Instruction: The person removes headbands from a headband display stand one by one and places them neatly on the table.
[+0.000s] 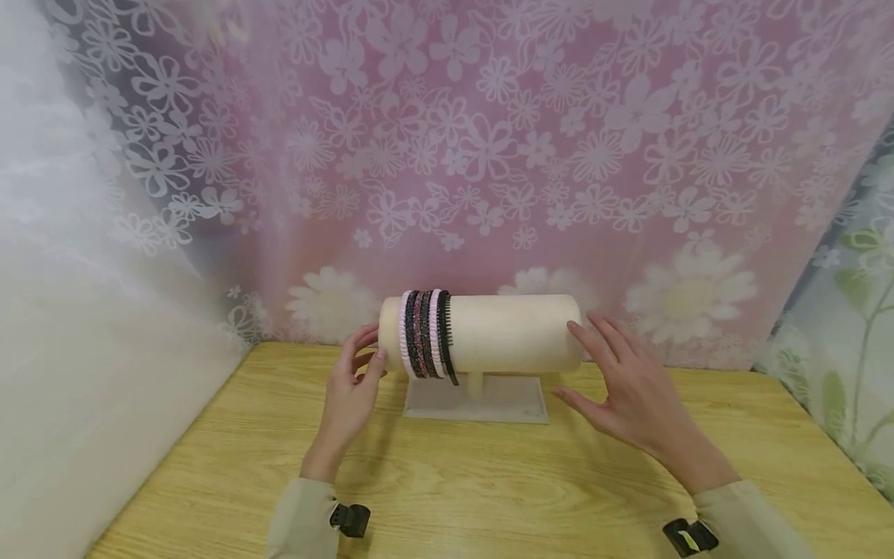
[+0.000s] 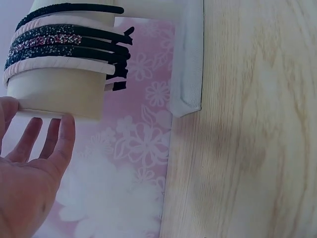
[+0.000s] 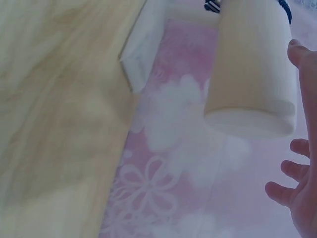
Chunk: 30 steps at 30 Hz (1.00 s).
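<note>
Six headbands (image 1: pixel 425 334) circle the cream roll (image 1: pixel 513 334), left hand (image 1: pixel 355 392) touching its end.

Smooth and matt, that cream cylindrical roll (image 1: pixel 513 332); the white rectangular base (image 1: pixel 499 407) shows a cloth-like weave. Pleated fabric wraps the pale pink headbands (image 2: pixel 59 63), rough glitter crusts the black sparkly headbands (image 2: pixel 42 50). Plastic-looking, the black toothed headband (image 1: pixel 443 326)! Wood grain streaks the yellow bench (image 1: pixel 447 481); filmy sheen on the pink floral curtain (image 1: pixel 454 116).

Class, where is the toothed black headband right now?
In the head view, the toothed black headband sits around the cream roll, left of its middle, rightmost of the headbands, beside a pale pink headband.
</note>
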{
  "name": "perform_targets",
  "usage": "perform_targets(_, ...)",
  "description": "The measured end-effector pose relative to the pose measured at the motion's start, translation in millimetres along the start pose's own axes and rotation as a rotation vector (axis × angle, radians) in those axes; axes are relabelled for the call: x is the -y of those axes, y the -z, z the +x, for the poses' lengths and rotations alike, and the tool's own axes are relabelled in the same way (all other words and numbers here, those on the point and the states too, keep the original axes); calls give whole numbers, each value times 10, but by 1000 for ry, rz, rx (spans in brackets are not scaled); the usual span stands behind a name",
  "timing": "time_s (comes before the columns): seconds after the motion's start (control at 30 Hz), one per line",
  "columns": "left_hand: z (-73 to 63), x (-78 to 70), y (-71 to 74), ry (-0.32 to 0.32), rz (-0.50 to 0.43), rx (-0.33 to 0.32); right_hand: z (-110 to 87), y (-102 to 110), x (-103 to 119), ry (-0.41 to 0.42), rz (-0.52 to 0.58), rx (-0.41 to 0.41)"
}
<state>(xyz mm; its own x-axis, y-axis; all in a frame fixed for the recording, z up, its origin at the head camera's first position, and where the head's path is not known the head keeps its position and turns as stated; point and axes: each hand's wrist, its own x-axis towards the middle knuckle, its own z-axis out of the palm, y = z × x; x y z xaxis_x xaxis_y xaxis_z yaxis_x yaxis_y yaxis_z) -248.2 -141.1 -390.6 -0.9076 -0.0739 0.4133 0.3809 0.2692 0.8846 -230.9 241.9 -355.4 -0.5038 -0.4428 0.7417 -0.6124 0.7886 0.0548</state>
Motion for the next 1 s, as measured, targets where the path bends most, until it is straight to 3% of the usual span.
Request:
perform_targets(0.17,55,-16,23,4,18,12,221,-27,44,57,7,-25)
perform_targets(0.33,225,-56,50,-92,4,40,437,-70,86,118,28,-16)
perform_targets(0.57,529,-90,-9,-232,135,132,669,-146,130,149,69,34)
perform_targets(0.77,659,30,-75,-259,178,178,801,-224,165,159,85,68)
perform_targets(1.0,741,54,-70,-310,380,177,948,-295,212,148,173,120)
